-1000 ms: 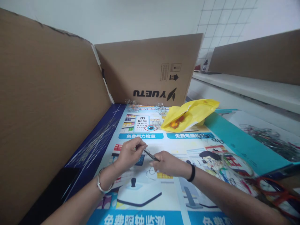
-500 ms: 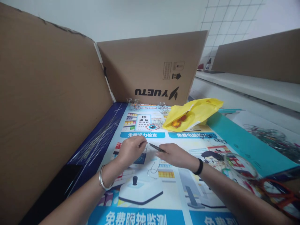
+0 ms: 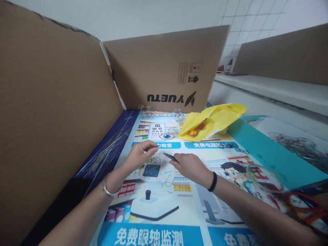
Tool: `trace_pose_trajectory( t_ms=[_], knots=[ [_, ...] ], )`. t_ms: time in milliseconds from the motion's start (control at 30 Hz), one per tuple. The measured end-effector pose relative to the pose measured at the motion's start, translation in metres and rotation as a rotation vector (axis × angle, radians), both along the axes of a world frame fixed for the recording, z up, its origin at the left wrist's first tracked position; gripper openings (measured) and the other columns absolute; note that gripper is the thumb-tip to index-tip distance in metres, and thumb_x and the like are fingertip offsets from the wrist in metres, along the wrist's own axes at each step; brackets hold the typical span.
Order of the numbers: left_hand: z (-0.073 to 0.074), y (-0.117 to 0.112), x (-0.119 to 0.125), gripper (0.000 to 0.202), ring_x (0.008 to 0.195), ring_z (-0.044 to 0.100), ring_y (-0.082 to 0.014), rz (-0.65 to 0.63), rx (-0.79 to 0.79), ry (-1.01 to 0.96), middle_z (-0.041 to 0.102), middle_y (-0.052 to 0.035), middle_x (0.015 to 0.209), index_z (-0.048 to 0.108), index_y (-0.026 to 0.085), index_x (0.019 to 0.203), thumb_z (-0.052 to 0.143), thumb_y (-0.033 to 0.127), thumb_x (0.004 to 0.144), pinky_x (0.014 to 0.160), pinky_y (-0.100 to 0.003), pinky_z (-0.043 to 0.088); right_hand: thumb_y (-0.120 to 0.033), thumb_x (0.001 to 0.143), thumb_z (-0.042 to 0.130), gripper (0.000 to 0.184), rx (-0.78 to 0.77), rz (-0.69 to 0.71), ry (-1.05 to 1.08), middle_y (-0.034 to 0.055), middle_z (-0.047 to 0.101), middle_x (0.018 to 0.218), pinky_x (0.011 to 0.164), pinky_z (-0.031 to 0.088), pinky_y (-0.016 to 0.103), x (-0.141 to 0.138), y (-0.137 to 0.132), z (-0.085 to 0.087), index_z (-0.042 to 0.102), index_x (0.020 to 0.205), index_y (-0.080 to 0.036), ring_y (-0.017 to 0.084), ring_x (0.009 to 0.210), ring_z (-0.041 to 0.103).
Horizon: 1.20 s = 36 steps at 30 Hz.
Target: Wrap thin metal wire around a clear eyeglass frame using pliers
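My right hand [image 3: 191,168] grips a slim dark pointed tool, like tweezers [image 3: 170,157], whose tip points left toward my other hand. My left hand [image 3: 140,154] is raised over the printed sheet, thumb and fingers apart, with nothing visible in it. Just beneath its fingers lies a small tangle of thin wire [image 3: 155,159], partly blurred. Nearer to me, a curved piece of thin wire [image 3: 167,184] rests on the printed sheet [image 3: 156,217].
A yellow bag [image 3: 217,119] with orange pieces lies open behind my hands. Straight wires [image 3: 106,150] are spread at left. Red-handled scissors [image 3: 303,208] and a clear coil [image 3: 265,177] lie right. Cardboard panels [image 3: 164,71] stand behind and left.
My left hand has opened its pinch and drawn slightly left, away from the tool's tip. My right hand still holds the tool, almost in place. The view has shifted slightly.
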<state>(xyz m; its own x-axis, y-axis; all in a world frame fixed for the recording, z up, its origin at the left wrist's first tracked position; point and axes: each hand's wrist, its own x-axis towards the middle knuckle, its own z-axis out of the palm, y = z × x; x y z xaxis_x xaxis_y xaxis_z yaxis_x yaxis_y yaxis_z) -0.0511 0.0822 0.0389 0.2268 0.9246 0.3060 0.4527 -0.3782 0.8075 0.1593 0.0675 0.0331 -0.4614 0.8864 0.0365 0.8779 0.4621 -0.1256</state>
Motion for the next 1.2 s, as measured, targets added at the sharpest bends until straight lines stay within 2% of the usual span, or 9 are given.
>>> trace_pose_trajectory(
  t_ms=[100,200,267,367,500,767,867,1000,1200],
  knots=[
    [-0.008,0.015,-0.017,0.021,0.063,0.055,-0.0116,0.061,-0.125,-0.170,0.061,-0.0008,0.070,0.061,0.016,0.079,0.056,0.036,0.075,0.060,-0.023,0.044,-0.043,0.089,0.036,0.033,0.132,-0.011,-0.030,0.0059,0.065,0.079,0.056,0.034,0.026,0.001,0.003,-0.008,0.057,0.084,-0.018,0.019,0.070,0.060],
    [-0.016,0.026,-0.032,0.025,0.057,0.052,-0.0098,0.083,-0.262,-0.236,0.059,0.0000,0.065,0.058,0.015,0.073,0.058,0.040,0.072,0.056,-0.022,0.041,-0.042,0.089,0.036,0.033,0.232,-0.008,-0.025,0.0051,0.064,0.077,0.055,0.033,0.025,0.001,0.007,-0.019,0.057,0.082,-0.017,0.018,0.070,0.059],
    [-0.020,0.029,-0.040,0.029,0.060,0.053,-0.0110,0.036,-0.359,-0.211,0.060,-0.0014,0.068,0.059,0.014,0.077,0.058,0.043,0.072,0.057,-0.023,0.042,-0.042,0.089,0.037,0.033,0.274,-0.004,-0.020,0.0053,0.064,0.075,0.055,0.032,0.024,0.000,0.010,-0.026,0.057,0.081,-0.017,0.017,0.069,0.059],
    [-0.021,0.029,-0.045,0.034,0.076,0.056,-0.0144,-0.127,-0.418,-0.153,0.062,-0.0045,0.085,0.061,0.014,0.091,0.060,0.041,0.071,0.068,-0.025,0.043,-0.043,0.089,0.037,0.035,0.318,0.009,-0.015,0.0051,0.063,0.073,0.055,0.031,0.025,-0.003,0.014,-0.034,0.058,0.078,-0.017,0.017,0.068,0.058],
    [-0.026,0.028,-0.043,0.036,0.079,0.055,-0.0159,-0.248,-0.364,0.001,0.061,-0.0042,0.087,0.062,0.015,0.094,0.066,0.037,0.066,0.070,-0.027,0.043,-0.041,0.088,0.040,0.033,0.392,0.059,-0.034,0.0051,0.063,0.071,0.057,0.030,0.026,-0.006,0.022,-0.042,0.057,0.076,-0.017,0.017,0.068,0.056],
    [-0.037,0.024,-0.027,0.019,0.079,0.054,-0.0165,-0.214,-0.075,0.291,0.061,-0.0024,0.082,0.065,0.018,0.083,0.062,0.033,0.071,0.068,-0.026,0.041,-0.034,0.083,0.051,0.021,0.540,0.161,-0.046,0.0042,0.061,0.068,0.061,0.029,0.028,0.000,0.039,-0.052,0.057,0.072,-0.017,0.017,0.067,0.053],
    [-0.040,0.024,-0.023,0.018,0.078,0.055,-0.0161,-0.185,-0.023,0.311,0.061,-0.0023,0.079,0.065,0.018,0.079,0.058,0.034,0.074,0.070,-0.026,0.041,-0.030,0.081,0.054,0.016,0.537,0.177,-0.039,0.0040,0.061,0.069,0.061,0.028,0.028,0.003,0.042,-0.052,0.057,0.072,-0.017,0.016,0.068,0.052],
    [-0.043,0.025,-0.021,0.020,0.079,0.056,-0.0153,-0.217,-0.030,0.305,0.063,-0.0023,0.078,0.066,0.018,0.077,0.054,0.033,0.079,0.074,-0.026,0.040,-0.028,0.081,0.052,0.015,0.534,0.190,-0.030,0.0037,0.059,0.069,0.062,0.027,0.027,0.004,0.044,-0.052,0.058,0.073,-0.017,0.016,0.068,0.050],
    [-0.040,0.024,-0.019,0.021,0.070,0.053,-0.0139,-0.172,-0.072,0.252,0.058,-0.0015,0.069,0.061,0.015,0.067,0.053,0.031,0.078,0.066,-0.025,0.040,-0.027,0.082,0.051,0.016,0.556,0.250,-0.009,0.0037,0.057,0.067,0.061,0.026,0.027,0.004,0.047,-0.053,0.058,0.073,-0.017,0.015,0.067,0.048]
  ],
)
